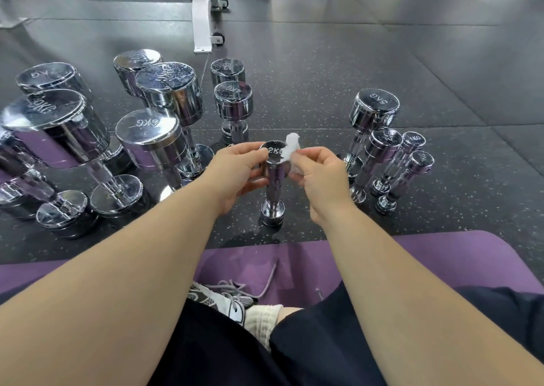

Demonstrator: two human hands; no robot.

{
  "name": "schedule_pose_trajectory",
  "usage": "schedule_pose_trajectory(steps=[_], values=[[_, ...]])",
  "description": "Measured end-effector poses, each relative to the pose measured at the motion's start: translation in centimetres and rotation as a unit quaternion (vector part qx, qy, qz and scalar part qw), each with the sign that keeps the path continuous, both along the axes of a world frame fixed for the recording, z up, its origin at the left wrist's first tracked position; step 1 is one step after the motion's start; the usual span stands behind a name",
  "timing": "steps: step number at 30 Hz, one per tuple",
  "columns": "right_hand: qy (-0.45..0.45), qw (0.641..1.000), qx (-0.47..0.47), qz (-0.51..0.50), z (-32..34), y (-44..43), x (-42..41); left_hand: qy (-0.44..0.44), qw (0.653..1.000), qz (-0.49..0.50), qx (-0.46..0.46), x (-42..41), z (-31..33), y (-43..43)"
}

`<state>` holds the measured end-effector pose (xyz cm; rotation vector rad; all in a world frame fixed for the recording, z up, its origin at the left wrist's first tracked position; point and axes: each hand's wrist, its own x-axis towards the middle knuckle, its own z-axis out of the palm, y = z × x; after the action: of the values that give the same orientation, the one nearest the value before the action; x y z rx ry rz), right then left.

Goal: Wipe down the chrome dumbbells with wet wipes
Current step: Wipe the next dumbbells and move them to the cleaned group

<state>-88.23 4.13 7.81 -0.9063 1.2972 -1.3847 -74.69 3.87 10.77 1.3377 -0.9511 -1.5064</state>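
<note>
1. Chrome 2 kg dumbbell [273, 179] stands upright on the floor just ahead of the purple mat [441, 256].
2. Left hand [235, 176] grips its top head; right hand [321, 176] pinches the wet wipe [290, 147] against it.
3. I judge the top face is being wiped; the handle likely comes next.

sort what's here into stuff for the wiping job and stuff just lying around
In the job: 2KG dumbbell in the left hand; wet wipe in the right hand; the other chrome dumbbells.
Just lying about: purple mat; bench frame; sneaker.
</note>
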Motion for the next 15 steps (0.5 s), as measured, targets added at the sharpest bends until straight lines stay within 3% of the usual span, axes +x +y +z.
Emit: schedule_pose_trajectory(steps=[6, 10, 15], values=[[0.101, 0.995, 0.027, 0.008, -2.7, 1.7, 1.4, 0.004, 1.000, 0.018, -0.001, 0.1, -0.6, 0.1], [0.138, 0.986, -0.061, -0.076, -0.6, 1.0, 0.7, 0.000, 1.000, -0.004, -0.003, 0.1, -0.6, 0.3], [0.279, 0.959, -0.017, 0.057, -0.3, 0.6, -0.1, 0.009, 1.000, 0.002, 0.009, 0.4, -0.6, 0.1]])
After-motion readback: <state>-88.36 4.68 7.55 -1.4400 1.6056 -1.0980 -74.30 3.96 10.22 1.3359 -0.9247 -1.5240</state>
